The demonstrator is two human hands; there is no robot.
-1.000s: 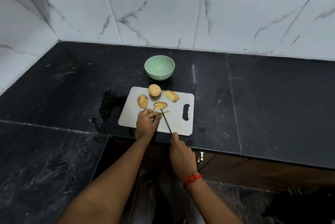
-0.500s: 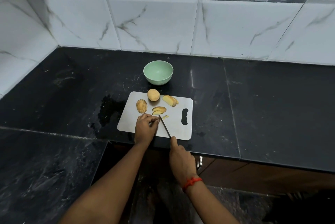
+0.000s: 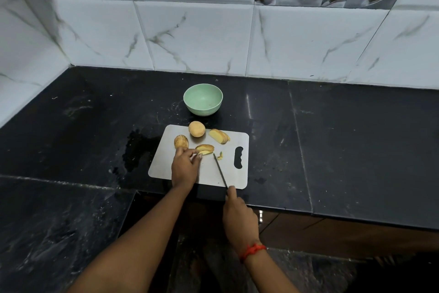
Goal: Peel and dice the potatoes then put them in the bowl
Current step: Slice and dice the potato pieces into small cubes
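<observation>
A steel cutting board (image 3: 228, 174) lies on the black counter. On it sit a whole potato (image 3: 196, 128), a partly peeled potato (image 3: 181, 142), a cut potato wedge (image 3: 219, 136) and another cut piece (image 3: 205, 149). My left hand (image 3: 184, 166) rests on the board, its fingertips touching the near cut piece. My right hand (image 3: 238, 216) grips the handle of a knife (image 3: 220, 170), whose tip lies on the board beside a small scrap (image 3: 221, 155). The pale green bowl (image 3: 203, 99) stands behind the board with nothing visible in it.
A wet patch (image 3: 137, 150) darkens the counter left of the board. White marble tiles (image 3: 213, 36) back the counter and close it off at the left. The counter's front edge runs just under the board, with a lower black slab (image 3: 47, 233) at left.
My left hand has shifted from near the knife tip toward the cut piece, and its fingers have spread out. The knife has drawn slightly right. The camera view has tilted, lowering everything in frame.
</observation>
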